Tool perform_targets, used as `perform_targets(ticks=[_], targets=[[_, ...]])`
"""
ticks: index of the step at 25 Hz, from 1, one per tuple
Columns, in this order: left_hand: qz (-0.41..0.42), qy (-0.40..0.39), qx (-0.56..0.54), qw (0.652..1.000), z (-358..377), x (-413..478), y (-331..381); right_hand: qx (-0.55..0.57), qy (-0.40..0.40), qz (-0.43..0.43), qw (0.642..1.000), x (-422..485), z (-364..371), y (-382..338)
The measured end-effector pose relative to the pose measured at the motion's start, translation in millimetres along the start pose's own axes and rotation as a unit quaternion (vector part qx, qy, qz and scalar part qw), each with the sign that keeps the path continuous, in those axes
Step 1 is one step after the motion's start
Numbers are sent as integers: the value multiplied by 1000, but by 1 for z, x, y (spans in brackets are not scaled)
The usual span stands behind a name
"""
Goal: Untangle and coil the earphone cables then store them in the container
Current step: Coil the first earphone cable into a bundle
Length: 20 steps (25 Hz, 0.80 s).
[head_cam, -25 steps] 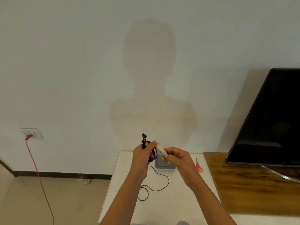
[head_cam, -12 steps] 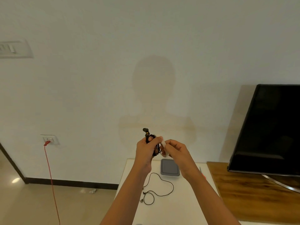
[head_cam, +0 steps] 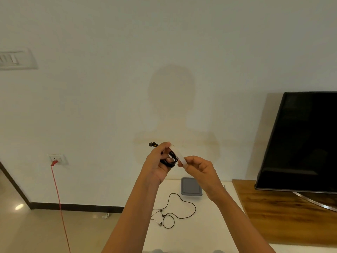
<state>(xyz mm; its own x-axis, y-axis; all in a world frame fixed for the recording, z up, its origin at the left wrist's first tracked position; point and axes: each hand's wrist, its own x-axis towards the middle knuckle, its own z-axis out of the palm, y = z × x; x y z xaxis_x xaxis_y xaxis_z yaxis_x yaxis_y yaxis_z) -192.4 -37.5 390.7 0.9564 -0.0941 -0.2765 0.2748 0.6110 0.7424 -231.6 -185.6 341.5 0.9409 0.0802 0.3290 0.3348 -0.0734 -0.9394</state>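
My left hand (head_cam: 157, 162) is raised in front of the wall and grips a coiled black earphone cable (head_cam: 171, 158), whose plug end (head_cam: 152, 144) sticks out to the upper left. My right hand (head_cam: 197, 168) pinches one end of a white strip (head_cam: 179, 156) that runs across the coil to my left thumb. A second black earphone cable (head_cam: 179, 209) lies loose and looped on the white table (head_cam: 200, 232). The grey lidded container (head_cam: 191, 186) sits at the table's far edge, behind that cable.
A black TV screen (head_cam: 302, 141) stands on a wooden cabinet top (head_cam: 284, 214) right of the table. A red cord (head_cam: 59, 203) hangs from a wall socket (head_cam: 56, 158) at the left. Tiled floor lies left of the table.
The view has tilted upward, so the table sits lower in frame. Both hands stayed raised together; the white strip now stretches across the coil from my left thumb to my right fingers.
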Motion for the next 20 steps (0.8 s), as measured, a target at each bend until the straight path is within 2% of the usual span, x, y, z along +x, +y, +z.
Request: perform_targets(ticks=[3, 7, 9, 14, 20], targets=[[-7, -1, -8, 1000, 0, 1, -2, -2, 6, -4, 1000, 1, -2, -2], [60, 6, 172, 983, -5, 4, -18, 42, 38, 1, 998, 4, -1, -8], [97, 2, 225, 970, -7, 4, -23, 35, 42, 3, 998, 6, -1, -9], [127, 37, 213, 968, -9, 9, -23, 9, 22, -19, 1000, 4, 0, -6], [119, 54, 208, 969, -14, 16, -27, -40, 27, -80, 996, 2, 0, 2]])
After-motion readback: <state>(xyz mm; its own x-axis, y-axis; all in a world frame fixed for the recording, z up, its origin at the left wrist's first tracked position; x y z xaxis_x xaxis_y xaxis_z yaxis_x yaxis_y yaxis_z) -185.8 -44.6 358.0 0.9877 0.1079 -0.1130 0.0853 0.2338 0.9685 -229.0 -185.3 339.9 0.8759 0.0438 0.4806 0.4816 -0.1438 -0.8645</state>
